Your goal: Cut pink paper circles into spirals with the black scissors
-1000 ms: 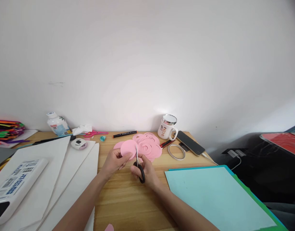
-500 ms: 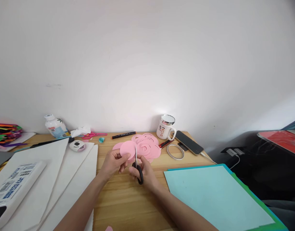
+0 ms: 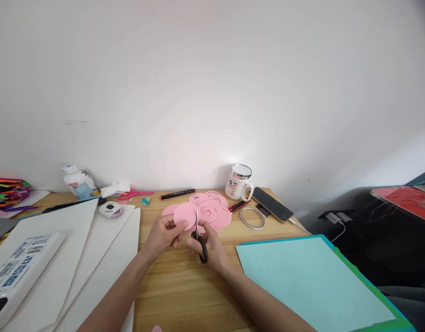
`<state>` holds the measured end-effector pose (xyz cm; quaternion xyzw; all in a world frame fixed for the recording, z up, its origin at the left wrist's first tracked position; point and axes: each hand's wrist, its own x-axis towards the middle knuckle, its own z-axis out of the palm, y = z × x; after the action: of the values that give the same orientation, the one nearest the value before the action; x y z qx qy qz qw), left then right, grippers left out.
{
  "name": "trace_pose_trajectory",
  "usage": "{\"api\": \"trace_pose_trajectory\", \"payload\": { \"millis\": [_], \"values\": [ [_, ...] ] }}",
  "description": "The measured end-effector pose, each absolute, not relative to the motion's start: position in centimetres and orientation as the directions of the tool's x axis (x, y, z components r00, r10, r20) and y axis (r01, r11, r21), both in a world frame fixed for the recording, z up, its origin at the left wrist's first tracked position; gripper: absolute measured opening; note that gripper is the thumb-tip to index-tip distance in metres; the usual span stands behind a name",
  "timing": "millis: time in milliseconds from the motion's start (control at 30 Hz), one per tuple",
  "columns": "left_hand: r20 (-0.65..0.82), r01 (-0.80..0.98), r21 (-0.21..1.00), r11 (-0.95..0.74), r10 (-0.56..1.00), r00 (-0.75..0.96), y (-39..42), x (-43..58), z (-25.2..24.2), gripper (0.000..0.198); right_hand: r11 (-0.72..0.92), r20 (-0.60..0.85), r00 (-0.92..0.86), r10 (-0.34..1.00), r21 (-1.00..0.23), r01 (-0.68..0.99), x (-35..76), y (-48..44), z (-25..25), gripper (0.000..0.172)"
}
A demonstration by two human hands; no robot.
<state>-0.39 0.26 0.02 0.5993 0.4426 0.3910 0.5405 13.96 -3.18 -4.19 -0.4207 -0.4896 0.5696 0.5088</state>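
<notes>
Between thumb and fingers, my left hand (image 3: 166, 234) pinches a round pink paper disc (image 3: 184, 216) above the wooden table. My right hand (image 3: 212, 244) grips black-handled scissors (image 3: 200, 242), whose blades point away from me along the disc's right edge. Whether the blades are cutting into the paper, I cannot tell. Just behind both hands lies a heap of pink paper circles and cut rings (image 3: 214, 210). A small pink scrap (image 3: 157, 328) shows at the bottom edge.
White sheets (image 3: 104, 272) and a white box (image 3: 25, 265) cover the left. Behind stand a bottle (image 3: 80, 181), pink scissors (image 3: 136, 194), a black marker (image 3: 177, 194) and a mug (image 3: 239, 183). Tape ring (image 3: 253, 218), phone (image 3: 272, 204) and pale blue paper (image 3: 309, 281) are on the right.
Both hands hold nearly the same pose. The scissors and the right hand have shifted very slightly to the right, and the disc has moved a touch with them.
</notes>
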Motion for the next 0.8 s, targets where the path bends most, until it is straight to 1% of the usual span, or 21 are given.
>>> {"api": "trace_pose_trajectory", "payload": {
  "millis": [333,633,800],
  "values": [
    [0.029,0.05,0.998,-0.047,0.951,0.308,0.52,-0.62,-0.1,0.028,0.01,0.035,-0.146,0.989,-0.986,-0.166,13.97,-3.25,-4.27,0.053],
    [-0.002,-0.055,0.998,0.022,0.943,0.332,0.24,-0.35,0.33,0.032,-0.007,0.027,-0.152,0.988,-0.976,-0.219,13.65,-3.13,-4.57,0.056],
    [-0.072,-0.103,0.989,0.11,0.945,0.32,0.07,0.14,0.33,0.033,-0.029,0.002,-0.142,0.99,-0.975,-0.219,13.26,-3.34,-4.76,0.055]
  ]
}}
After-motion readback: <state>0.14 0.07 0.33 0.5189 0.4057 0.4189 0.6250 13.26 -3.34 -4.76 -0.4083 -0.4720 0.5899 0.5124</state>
